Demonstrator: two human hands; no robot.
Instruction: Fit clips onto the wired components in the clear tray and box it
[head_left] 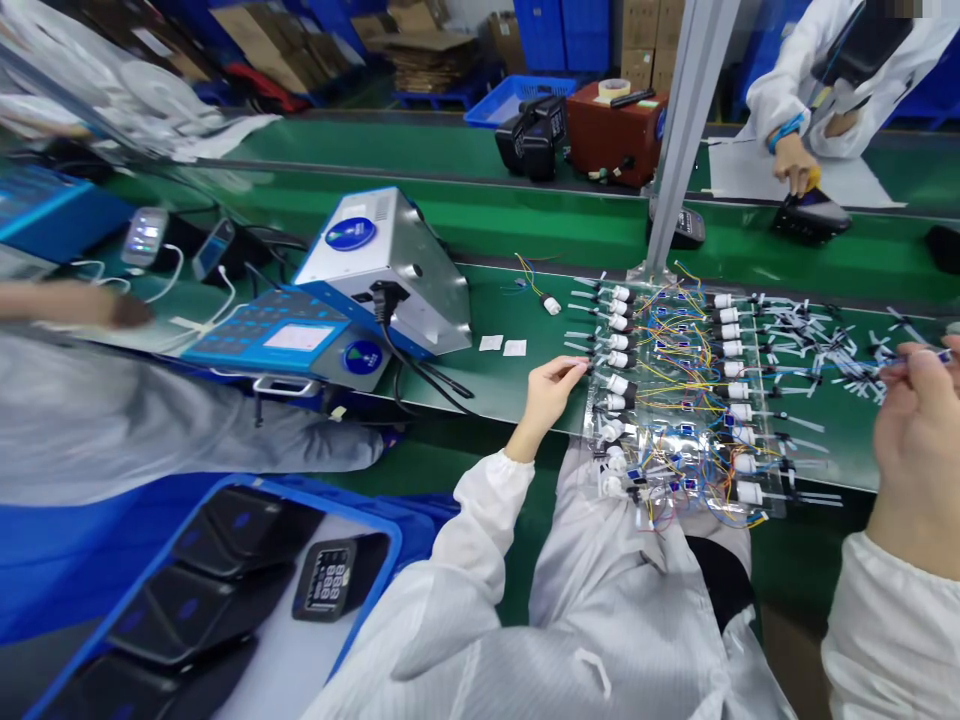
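Observation:
A clear plastic tray (589,425) lies across the front edge of the green bench and over my lap. Two columns of white cylindrical parts (619,342) with thin coloured wires (682,365) fill it, small blue boards between them. At the tray's left edge, my left hand (551,395) has thumb and forefinger pinched at the end of one part's thin strip; what is between the tips is too small to make out. Far right, my right hand (919,420) is closed in a pinch on a thin strip, beside a loose heap of white and black strips (817,340).
A loose wired white part (551,303) and two small white labels (514,348) lie left of the tray. Beyond stands a silver-and-blue machine (382,270) with a black cable. A metal post (690,130) rises behind the tray. A blue bin (375,600) holds black devices. Co-workers sit left and opposite.

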